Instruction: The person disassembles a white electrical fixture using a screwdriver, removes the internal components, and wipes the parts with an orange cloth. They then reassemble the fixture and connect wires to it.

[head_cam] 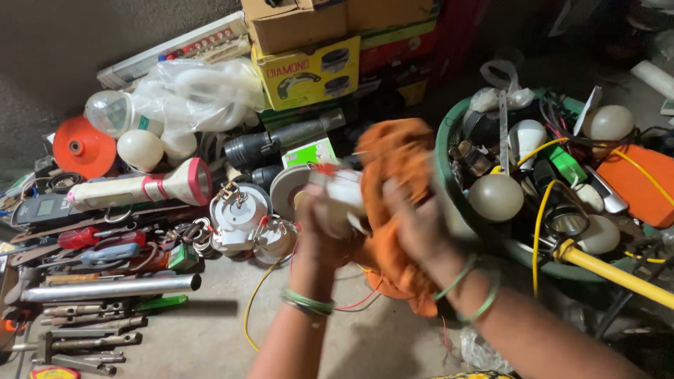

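The rag (397,203) is soft, matt orange cloth, the lamp part (342,196) glossy white plastic, the pipe (112,288) smooth shiny metal, the boxes (309,70) matt cardboard, the bulbs (496,197) smooth and dull, the floor (210,330) rough concrete.

I sit over a bare grey concrete floor (210,330), dimly lit. A rough grey wall (84,42) rises at far left; stacked cardboard boxes (309,49) stand against it at far centre. The far right corner lies in deep shadow.
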